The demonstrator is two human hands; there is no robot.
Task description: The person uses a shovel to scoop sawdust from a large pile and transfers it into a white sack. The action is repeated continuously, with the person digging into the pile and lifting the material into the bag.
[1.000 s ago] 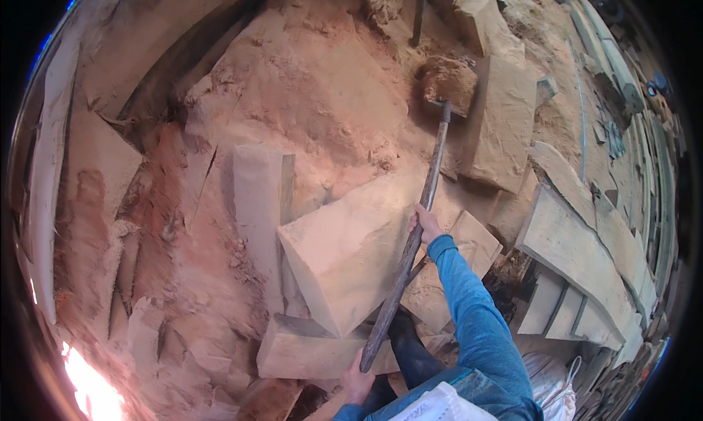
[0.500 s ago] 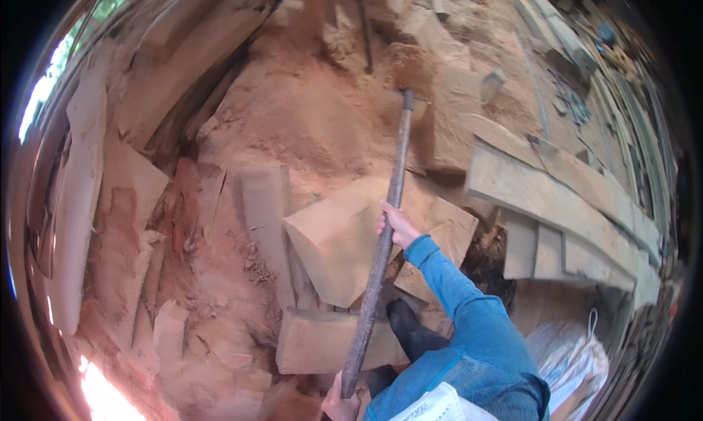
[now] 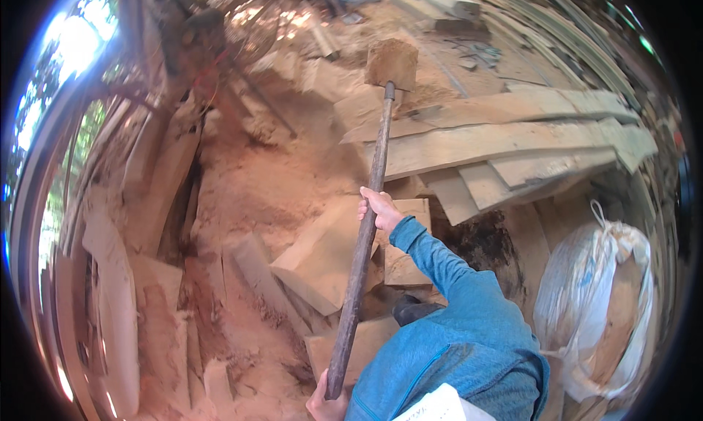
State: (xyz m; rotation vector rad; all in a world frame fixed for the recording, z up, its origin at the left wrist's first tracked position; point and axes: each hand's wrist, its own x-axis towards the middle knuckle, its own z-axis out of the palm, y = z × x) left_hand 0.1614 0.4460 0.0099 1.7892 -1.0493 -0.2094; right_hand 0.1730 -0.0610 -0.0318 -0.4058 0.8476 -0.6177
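Shovel slants away from the person, its blade near the pale planks; the right hand wraps the wooden handle midway and the left hand clasps its near end.

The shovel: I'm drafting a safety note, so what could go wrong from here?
The shovel, gripped in the right hand and left hand, reaches far forward, so its blade might knock the long boards. The dark boot is among wood blocks, so the person could trip when turning.
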